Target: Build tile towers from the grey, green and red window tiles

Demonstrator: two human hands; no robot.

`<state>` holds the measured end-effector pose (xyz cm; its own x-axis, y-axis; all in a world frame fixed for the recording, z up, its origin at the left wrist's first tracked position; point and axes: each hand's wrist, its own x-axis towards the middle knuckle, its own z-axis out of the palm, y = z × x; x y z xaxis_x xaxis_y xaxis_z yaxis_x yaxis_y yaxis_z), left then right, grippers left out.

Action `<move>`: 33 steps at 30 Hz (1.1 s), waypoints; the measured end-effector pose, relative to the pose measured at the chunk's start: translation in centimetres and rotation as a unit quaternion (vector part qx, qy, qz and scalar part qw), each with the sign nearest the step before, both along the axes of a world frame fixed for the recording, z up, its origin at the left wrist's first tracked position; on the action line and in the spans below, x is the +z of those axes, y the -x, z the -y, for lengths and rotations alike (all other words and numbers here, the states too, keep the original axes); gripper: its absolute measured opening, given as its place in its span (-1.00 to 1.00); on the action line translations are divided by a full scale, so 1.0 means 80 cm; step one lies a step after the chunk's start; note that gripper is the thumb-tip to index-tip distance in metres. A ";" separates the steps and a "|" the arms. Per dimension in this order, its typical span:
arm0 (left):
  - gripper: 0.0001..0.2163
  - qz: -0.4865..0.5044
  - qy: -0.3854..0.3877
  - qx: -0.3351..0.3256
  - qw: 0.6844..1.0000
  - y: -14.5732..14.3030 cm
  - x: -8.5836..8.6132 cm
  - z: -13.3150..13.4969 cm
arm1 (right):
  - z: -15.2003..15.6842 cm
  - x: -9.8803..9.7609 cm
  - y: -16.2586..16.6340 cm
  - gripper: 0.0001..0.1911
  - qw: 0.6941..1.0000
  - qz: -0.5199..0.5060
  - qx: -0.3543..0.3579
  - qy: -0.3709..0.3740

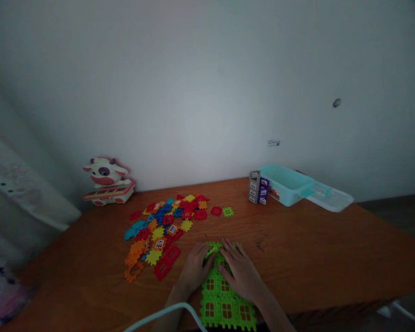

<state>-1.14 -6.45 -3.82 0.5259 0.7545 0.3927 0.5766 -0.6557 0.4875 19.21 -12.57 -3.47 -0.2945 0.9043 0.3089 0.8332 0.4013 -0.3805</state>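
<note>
A bright green panel of joined interlocking window tiles (226,311) lies flat at the table's front edge, in front of me. My left hand (195,266) is closed at its upper left, thumb and fingers pinching a green tile (213,250) at the far end. Across the panel's upper right rests my right hand (241,273), its fingers stretched out and lying on the tiles. Both hands partly cover the panel's far end, so how the pinched tile joins the rest is hidden.
Loose coloured tiles (158,234) spread over the left of the wooden table (314,258). At the back right stand a grey and purple tile tower (253,186) and a turquoise box (290,195) with its lid (327,196). A cow toy piano (108,182) stands back left.
</note>
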 end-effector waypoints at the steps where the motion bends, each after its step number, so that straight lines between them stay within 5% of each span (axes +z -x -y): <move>1: -0.80 0.002 0.005 -0.006 1.000 0.001 0.000 0.001 | 0.001 0.001 0.000 -0.49 1.000 -0.001 0.008 -0.001; 8: -0.60 -0.008 0.020 -0.013 1.000 0.009 -0.003 0.006 | -0.010 -0.005 -0.004 -0.63 0.988 -0.143 -0.057 -0.018; 11: -0.50 0.014 0.004 0.001 1.000 0.013 -0.008 0.003 | -0.048 -0.010 -0.023 -0.63 0.966 -0.225 -0.110 -0.059; 15: -0.50 0.055 0.025 0.067 0.996 0.018 -0.019 -0.007 | -0.121 -0.011 -0.054 -0.58 0.956 -0.211 -0.179 -0.097; 20: -0.56 0.096 0.062 0.153 0.982 0.021 -0.029 -0.019 | -0.180 -0.010 -0.062 -0.60 0.969 -0.154 -0.169 -0.091; 28: -0.57 0.059 0.129 0.112 0.983 0.016 -0.010 -0.035 | -0.166 -0.020 -0.062 -0.74 0.978 -0.095 -0.171 -0.067; 33: -0.55 0.011 0.116 0.125 0.985 0.008 0.002 -0.044 | -0.136 -0.018 -0.069 -0.66 0.975 -0.113 -0.173 -0.078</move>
<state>-1.77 -2.94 -3.67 0.3052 0.9302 0.2041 0.6941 -0.3640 0.6211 24.70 -1.68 -4.93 0.1122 0.8747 0.4716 0.8306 0.1780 -0.5277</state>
